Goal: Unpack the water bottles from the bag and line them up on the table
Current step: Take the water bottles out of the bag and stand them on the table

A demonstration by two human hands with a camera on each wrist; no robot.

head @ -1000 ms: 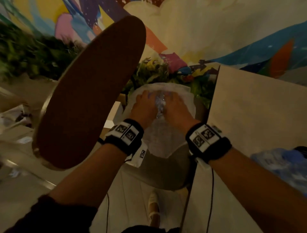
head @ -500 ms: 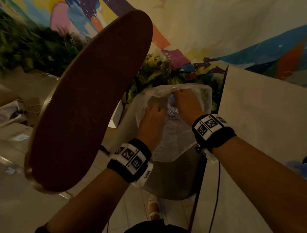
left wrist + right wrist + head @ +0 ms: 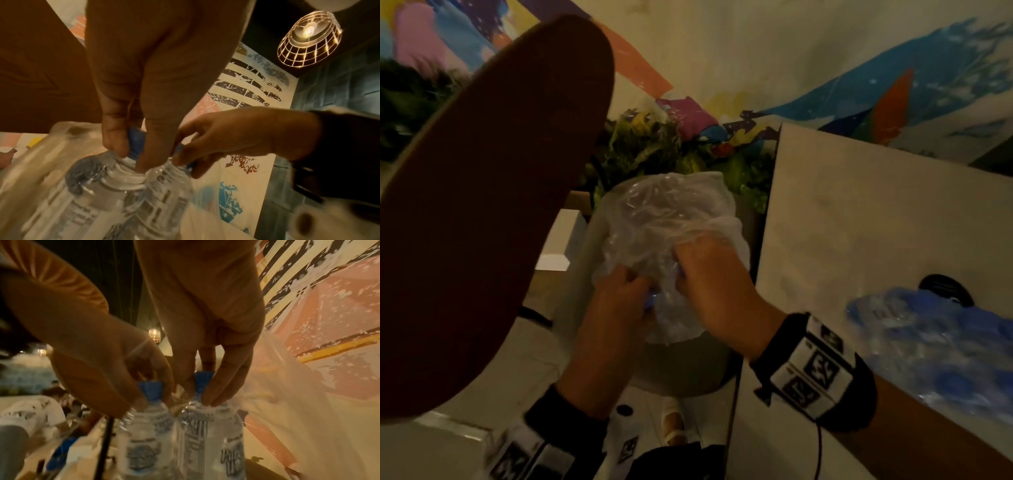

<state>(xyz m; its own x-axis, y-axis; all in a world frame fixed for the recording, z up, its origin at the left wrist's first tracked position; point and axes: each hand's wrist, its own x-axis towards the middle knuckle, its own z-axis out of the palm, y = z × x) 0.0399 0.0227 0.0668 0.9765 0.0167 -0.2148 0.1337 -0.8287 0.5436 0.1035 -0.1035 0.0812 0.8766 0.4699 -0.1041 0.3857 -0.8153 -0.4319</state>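
A clear plastic bag (image 3: pixel 664 219) sits on a grey seat beside the table. Both hands reach into its mouth. In the left wrist view my left hand (image 3: pixel 131 155) pinches the blue cap of one clear water bottle (image 3: pixel 92 194). Right beside it my right hand (image 3: pixel 200 394) pinches the blue cap of a second bottle (image 3: pixel 209 434). The two bottles stand upright, touching, with the bag's film (image 3: pixel 287 402) around them. In the head view the bag hides the bottles, and the left hand (image 3: pixel 633 291) and right hand (image 3: pixel 688 274) are close together.
A beige table (image 3: pixel 859 222) stands to the right, with a wrapped pack of blue-capped bottles (image 3: pixel 928 342) near its front edge. A large brown round tabletop (image 3: pixel 482 205) fills the left. Plants (image 3: pixel 654 150) and a painted wall lie behind the bag.
Both hands have drawn nearer to me inside the bag. The left hand went from the bag's film to a bottle cap. My head has turned, bringing the pack on the table into view.
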